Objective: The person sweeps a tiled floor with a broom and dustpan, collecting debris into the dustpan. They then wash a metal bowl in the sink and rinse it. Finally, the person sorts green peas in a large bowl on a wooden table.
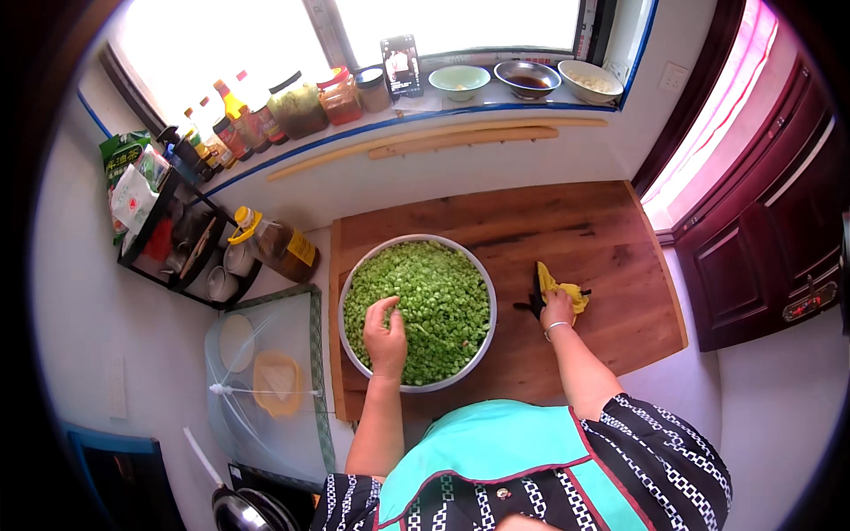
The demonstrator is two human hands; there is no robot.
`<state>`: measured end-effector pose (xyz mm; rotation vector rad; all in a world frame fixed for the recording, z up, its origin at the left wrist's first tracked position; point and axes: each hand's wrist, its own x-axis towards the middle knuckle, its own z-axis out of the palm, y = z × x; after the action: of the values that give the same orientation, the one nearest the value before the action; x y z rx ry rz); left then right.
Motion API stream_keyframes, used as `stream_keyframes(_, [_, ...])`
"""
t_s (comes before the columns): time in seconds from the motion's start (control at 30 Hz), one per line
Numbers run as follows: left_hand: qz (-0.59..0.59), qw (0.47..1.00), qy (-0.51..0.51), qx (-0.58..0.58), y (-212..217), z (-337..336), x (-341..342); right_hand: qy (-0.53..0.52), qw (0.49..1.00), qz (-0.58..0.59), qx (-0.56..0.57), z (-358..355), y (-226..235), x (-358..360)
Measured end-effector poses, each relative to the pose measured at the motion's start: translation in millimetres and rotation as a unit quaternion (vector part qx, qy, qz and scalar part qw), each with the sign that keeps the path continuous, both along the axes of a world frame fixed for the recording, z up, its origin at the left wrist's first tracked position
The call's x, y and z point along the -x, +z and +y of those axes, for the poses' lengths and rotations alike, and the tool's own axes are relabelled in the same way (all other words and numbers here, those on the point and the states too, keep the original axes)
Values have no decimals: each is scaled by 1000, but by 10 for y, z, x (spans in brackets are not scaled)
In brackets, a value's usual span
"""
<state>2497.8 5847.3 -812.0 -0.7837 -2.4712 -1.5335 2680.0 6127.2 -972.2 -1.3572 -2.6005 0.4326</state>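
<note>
Left hand (385,329) is spread w/ fingers dug into chopped greens (434,301), right hand (558,308) pinching yellow cloth (563,290); bits could be flicked over bowl (482,350) rim if stirred hard.

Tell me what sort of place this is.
Most likely a home kitchen: a wooden cutting board with a bowl of chopped greens, sauce bottles along the windowsill, and a dish rack.

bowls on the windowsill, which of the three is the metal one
The shiny steel bowl with dark liquid, standing in the middle, between the pale green bowl on its left and the white bowl on its right.
</note>
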Motion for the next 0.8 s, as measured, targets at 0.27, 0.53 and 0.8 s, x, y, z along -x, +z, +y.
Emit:
stream_keyframes(0.27, [-69,990,-107,-56,-43,49,-838,131,979,-30,155,-617,51,-313])
stream_keyframes(0.53, [-518,837,-137,-113,-832,-734,-1786,244,860,8,448,-1678,311,-802])
stream_keyframes(0.8, [-657,377,-314,-572,-1335,-1593,-2297,540,781,276,151,-3442,1552,-1036])
